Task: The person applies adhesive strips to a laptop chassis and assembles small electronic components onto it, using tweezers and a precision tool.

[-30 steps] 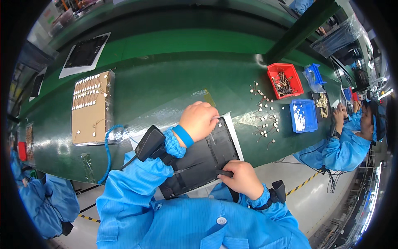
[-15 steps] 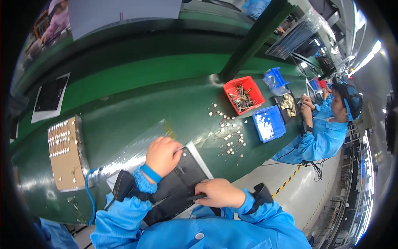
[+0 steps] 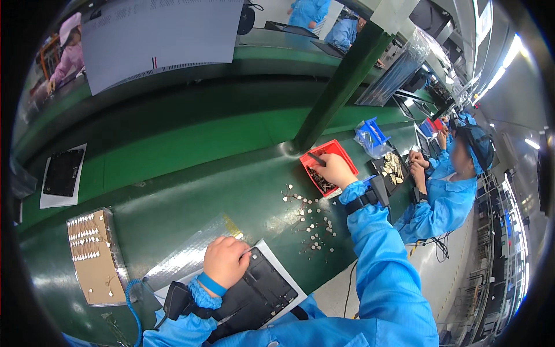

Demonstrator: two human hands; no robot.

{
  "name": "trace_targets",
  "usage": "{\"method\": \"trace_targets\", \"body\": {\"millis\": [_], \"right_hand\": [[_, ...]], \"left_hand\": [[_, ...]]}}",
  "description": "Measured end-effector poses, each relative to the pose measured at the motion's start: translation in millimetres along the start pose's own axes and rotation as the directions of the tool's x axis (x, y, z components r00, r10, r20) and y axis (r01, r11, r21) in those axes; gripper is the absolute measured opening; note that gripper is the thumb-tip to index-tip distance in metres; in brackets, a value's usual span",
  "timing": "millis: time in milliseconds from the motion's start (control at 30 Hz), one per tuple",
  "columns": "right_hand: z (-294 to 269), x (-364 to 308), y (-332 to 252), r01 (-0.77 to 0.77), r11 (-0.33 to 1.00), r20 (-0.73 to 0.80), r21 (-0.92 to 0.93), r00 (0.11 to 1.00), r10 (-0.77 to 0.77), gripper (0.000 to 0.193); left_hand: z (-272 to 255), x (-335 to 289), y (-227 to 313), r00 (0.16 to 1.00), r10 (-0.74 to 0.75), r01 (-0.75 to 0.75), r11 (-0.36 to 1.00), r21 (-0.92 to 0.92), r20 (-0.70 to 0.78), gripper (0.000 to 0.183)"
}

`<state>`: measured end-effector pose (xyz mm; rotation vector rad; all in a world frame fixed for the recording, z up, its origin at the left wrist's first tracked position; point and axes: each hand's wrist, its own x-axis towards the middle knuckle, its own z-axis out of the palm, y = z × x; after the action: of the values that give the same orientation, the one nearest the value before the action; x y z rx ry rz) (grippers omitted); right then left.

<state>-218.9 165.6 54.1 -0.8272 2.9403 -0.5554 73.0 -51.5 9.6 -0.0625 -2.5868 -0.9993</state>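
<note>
My right hand is closed around a slim dark tool, reaching over the red bin. Small dark and metallic parts lie in that bin, partly hidden by the hand. My left hand is curled at the far edge of a flat black panel. A small pale tip shows by its fingertips; what it belongs to cannot be made out. White sheeting lies beneath the panel, whose near side is hidden by my left arm. A thin pointed object lies across the panel.
Small white-headed wired parts lie scattered beyond the panel. At left stands a cardboard piece with rows of similar parts, beside a coiled blue cord. A green post rises behind the red bin. A co-worker works at right.
My right hand has moved from the black panel up and away to the red bin, carrying the dark tool. My left hand stays at the panel's far edge. The view has tilted upward.
</note>
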Motion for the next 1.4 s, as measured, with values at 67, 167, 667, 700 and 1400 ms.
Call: {"method": "trace_targets", "body": {"millis": [67, 167, 667, 700, 1400], "right_hand": [[0.9, -1.7, -18.2, 0.008, 0.995, 0.042, -0.1, 0.999, -0.004, 0.024], [-0.4, -1.2, -27.4, -0.011, 0.98, 0.06, -0.196, 0.998, 0.023, 0.023], [-27.0, -80.2, -91.4, 0.04, 0.893, -0.189, 0.447, 0.981, 0.05, 0.017], [-16.0, -102.7, -110.4, 0.079, 0.875, -0.148, 0.478, 0.989, -0.008, 0.016], [73.7, -155.9, -169.0, 0.055, 0.955, 0.107, 0.293, 0.99, -0.09, 0.016]], "left_hand": [[-1.4, 0.0, 0.1, 1.0, -0.009, 0.009, 1.0, 0.001, 0.005, 0.009], [-2.2, -0.8, -0.3, 1.0, -0.027, 0.027, 1.0, 0.005, 0.015, 0.008], [1.2, -5.2, -4.7, 0.997, -0.042, 0.041, 0.999, -0.013, -0.068, 0.008], [0.8, -5.0, -4.2, 0.997, -0.051, 0.051, 0.999, -0.013, -0.061, 0.008], [1.8, -3.9, -7.5, 0.987, -0.122, 0.106, 0.983, -0.15, -0.101, 0.005]]}}
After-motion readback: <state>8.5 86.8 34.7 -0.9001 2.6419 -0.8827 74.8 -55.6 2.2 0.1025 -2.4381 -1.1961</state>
